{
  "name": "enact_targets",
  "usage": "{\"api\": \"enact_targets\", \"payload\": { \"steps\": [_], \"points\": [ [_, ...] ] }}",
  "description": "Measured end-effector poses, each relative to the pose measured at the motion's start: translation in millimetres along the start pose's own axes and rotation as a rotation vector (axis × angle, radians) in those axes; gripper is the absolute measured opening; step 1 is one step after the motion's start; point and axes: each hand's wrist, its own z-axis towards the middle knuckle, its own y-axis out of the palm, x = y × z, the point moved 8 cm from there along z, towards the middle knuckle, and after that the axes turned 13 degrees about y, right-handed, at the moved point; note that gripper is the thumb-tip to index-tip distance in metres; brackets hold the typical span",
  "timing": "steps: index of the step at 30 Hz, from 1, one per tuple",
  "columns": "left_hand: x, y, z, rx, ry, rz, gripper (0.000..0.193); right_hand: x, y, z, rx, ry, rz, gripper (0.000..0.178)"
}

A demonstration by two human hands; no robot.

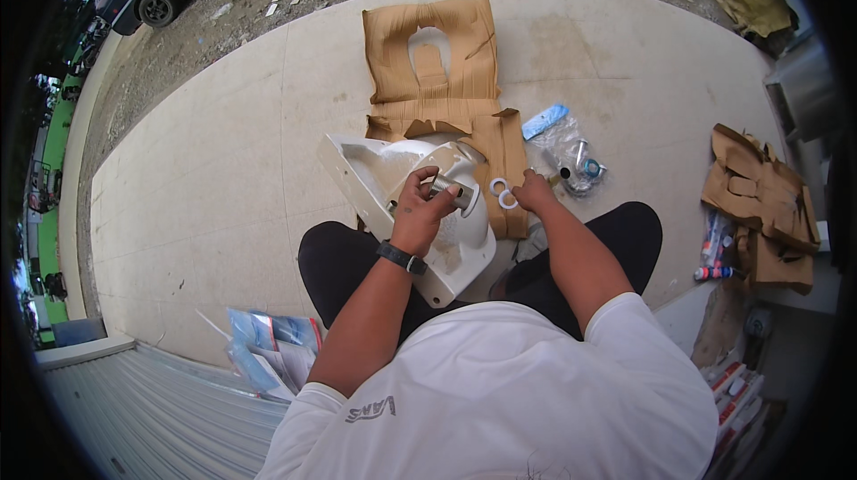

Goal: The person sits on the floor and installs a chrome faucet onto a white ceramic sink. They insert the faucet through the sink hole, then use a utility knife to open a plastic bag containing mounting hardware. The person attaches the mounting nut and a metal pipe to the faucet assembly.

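My left hand [418, 210] is wrapped round a threaded metal drain fitting [453, 191] with a white ring at its end. It holds the fitting just above a white ceramic washbasin [460, 252], which lies tilted between my legs with its hollow underside showing. Off to the right, my right hand [533, 193] reaches down at the edge of the cardboard, its fingers pinched together. Whatever those fingertips hold is too small to make out. Beside them lie two white ring washers [507, 199]. A short pipe with a dark open end [562, 174] sits just past the fingers.
Unfolded brown cardboard [482, 61] spreads out ahead. A clear plastic bag with metal fittings [580, 163] and a blue packet [545, 121] lie right of it. Torn cardboard [759, 186] and tubes [714, 248] are at far right, blue plastic packaging [272, 337] at lower left.
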Motion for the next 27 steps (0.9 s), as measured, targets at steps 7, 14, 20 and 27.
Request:
{"api": "enact_targets", "payload": {
  "steps": [7,14,20,27],
  "points": [
    [0,4,0,0.005,-0.02,-0.116,0.041,-113,-74,-126,-0.786,-0.308,0.81,0.072],
    [-1,14,-8,-0.128,-0.138,-0.2,0.035,-126,-106,-184,-0.603,-0.504,0.612,0.065],
    [8,30,-19,-0.304,-0.123,-0.185,0.04,-122,-127,-181,-0.527,-0.526,0.596,0.055],
    [14,35,-21,-0.345,-0.08,-0.211,0.039,-131,-123,-202,-0.459,-0.641,0.41,0.053]
  ]
}}
